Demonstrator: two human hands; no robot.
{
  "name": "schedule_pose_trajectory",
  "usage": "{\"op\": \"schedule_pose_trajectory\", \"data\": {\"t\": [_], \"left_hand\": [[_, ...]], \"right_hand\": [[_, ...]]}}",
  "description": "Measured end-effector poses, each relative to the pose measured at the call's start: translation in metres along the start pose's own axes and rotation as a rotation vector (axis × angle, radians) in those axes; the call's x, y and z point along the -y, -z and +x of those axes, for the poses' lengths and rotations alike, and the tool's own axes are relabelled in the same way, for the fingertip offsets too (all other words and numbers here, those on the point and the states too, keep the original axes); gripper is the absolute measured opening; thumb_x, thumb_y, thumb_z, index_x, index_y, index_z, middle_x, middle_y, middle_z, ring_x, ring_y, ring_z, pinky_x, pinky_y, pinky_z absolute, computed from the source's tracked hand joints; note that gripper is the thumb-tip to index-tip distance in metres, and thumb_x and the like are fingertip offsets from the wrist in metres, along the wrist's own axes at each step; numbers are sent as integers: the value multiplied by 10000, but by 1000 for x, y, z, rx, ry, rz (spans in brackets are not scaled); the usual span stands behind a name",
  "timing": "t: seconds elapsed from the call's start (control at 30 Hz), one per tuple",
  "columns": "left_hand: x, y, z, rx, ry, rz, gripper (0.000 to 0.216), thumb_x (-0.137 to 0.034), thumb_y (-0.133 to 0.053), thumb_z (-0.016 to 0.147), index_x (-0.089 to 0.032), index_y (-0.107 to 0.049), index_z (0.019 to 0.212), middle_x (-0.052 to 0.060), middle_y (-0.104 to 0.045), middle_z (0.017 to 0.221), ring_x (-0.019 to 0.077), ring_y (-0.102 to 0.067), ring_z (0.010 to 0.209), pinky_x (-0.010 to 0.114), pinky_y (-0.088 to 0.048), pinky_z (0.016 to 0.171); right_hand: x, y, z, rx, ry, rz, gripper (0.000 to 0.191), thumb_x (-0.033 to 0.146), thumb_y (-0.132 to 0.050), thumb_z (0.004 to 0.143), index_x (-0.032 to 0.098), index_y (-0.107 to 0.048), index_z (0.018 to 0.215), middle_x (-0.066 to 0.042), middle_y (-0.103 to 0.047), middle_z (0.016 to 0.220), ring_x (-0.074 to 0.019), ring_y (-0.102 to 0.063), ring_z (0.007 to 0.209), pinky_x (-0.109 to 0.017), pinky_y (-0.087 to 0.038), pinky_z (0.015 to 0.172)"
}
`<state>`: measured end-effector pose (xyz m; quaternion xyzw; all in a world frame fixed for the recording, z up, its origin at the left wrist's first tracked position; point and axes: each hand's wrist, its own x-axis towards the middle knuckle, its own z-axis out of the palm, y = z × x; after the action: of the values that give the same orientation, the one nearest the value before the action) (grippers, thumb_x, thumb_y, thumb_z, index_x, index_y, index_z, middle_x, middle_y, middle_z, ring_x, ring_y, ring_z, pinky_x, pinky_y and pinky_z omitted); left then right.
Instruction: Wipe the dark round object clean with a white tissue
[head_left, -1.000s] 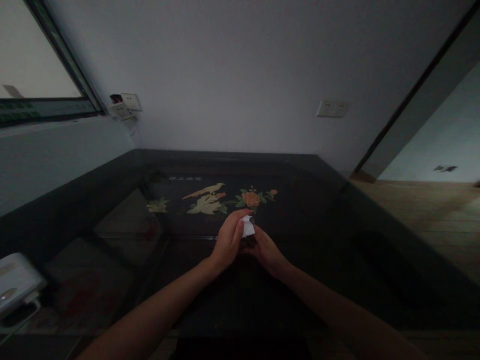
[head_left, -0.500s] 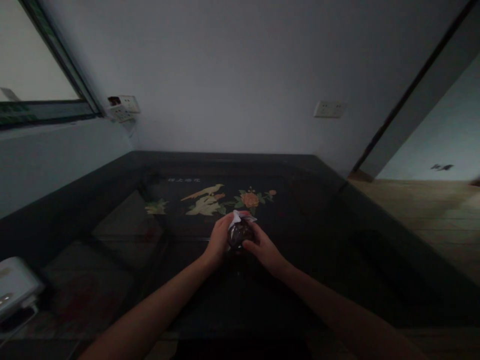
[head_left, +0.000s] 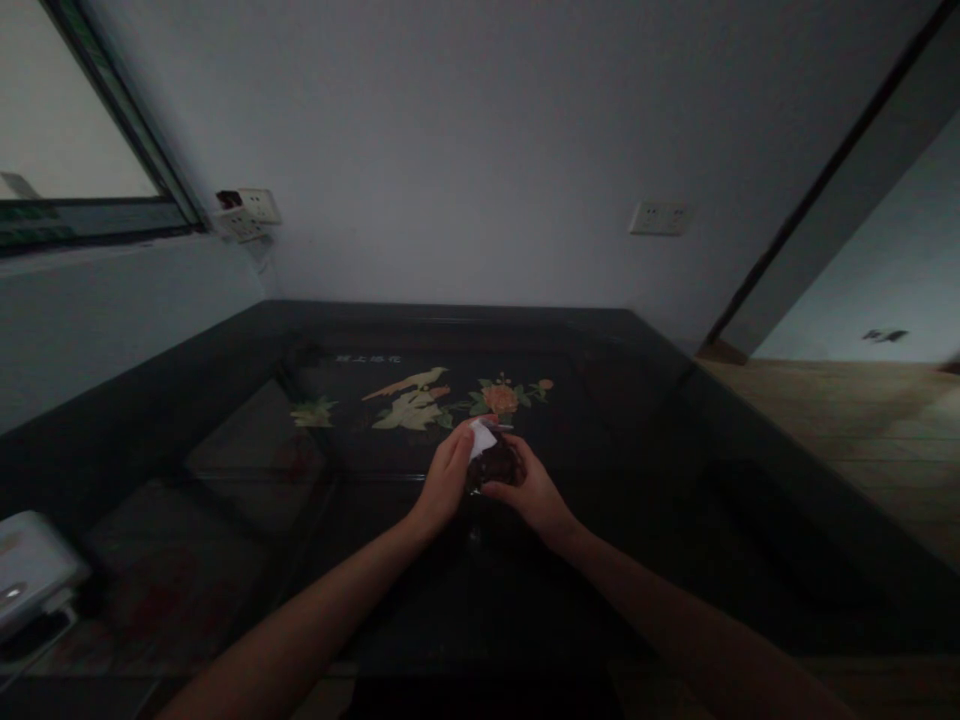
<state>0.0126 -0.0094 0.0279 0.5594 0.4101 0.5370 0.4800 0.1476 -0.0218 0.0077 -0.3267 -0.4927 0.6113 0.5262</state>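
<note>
Between my two hands is a dark, shiny, rounded object (head_left: 498, 464) whose kind I cannot make out in the dim light. My right hand (head_left: 541, 500) is wrapped round its right side, with the thumb across the near face. My left hand (head_left: 444, 482) closes on the left side and presses a crumpled white piece, like tissue or cloth (head_left: 481, 438), against the object's upper left. A bit of red shows at the far fingertips. Most of the underside is hidden, so I cannot tell whether the object touches the table.
Under my hands spreads a glossy black table (head_left: 637, 420) with a printed bird and flower (head_left: 499, 399). A white device (head_left: 37, 570) with a cable stands at the left edge. Wall sockets (head_left: 660, 218) sit behind, and a dark flat shape (head_left: 780, 530) lies at right.
The dark object has shifted slightly right and turned a little. My left hand has moved right and up, and the white piece now lies flatter over the object's upper left.
</note>
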Motion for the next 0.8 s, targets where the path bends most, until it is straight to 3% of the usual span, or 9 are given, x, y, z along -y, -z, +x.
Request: {"op": "schedule_pose_trajectory", "data": {"t": [0.13,0.23,0.33,0.43,0.57,0.7,0.8], "left_hand": [[7,3,8,-76,161,-95,415,-486,-481,835,-129,-658,951,96,-699,945,261,-627,931,374,-479,849],[8,-1,-1,-31,61,-28,434,-473,-412,886,-152,-591,1117,102,-636,1138,247,-569,1080,390,-408,980],[5,-9,-15,15,-136,132,470,-445,-395,910,-190,-445,1302,102,-438,1385,226,-368,1307,383,-236,1121],[2,-13,-22,21,-189,193,477,-431,-376,922,-222,-385,1351,88,-358,1438,211,-298,1350,374,-191,1142],[5,-6,-11,-10,-101,105,450,-451,-402,905,-189,-512,1254,88,-533,1307,228,-464,1229,372,-313,1073],[11,3,6,-108,117,-32,436,-503,-464,843,-144,-668,983,89,-690,1021,265,-603,1017,374,-442,931],[11,2,4,-89,165,-70,456,-501,-418,870,-150,-644,1056,93,-678,1070,266,-599,1041,395,-440,943]], "right_hand": [[-2,0,-1,33,-22,-9,692,219,-854,509,252,-508,1108,-49,-613,1126,-242,-581,1069,-411,-434,955],[-1,2,0,-32,-57,-15,622,242,-831,551,250,-509,1083,-40,-636,1061,-232,-603,1017,-410,-438,944],[-1,5,3,-101,-26,-15,565,273,-807,584,253,-512,1064,-39,-634,1065,-223,-601,1007,-402,-442,939],[-1,6,4,-111,14,-20,575,282,-815,568,254,-511,1055,-42,-630,1068,-228,-598,1009,-404,-445,936],[-1,2,2,-72,40,-53,650,245,-842,528,257,-500,1081,-43,-623,1074,-231,-599,1014,-398,-456,925],[-2,-1,-3,39,8,-63,700,210,-851,516,269,-499,1118,-37,-624,1085,-234,-611,1003,-396,-472,899],[-2,0,-2,12,-3,-47,682,210,-849,516,260,-505,1103,-37,-633,1069,-236,-613,1002,-397,-470,902]]}}
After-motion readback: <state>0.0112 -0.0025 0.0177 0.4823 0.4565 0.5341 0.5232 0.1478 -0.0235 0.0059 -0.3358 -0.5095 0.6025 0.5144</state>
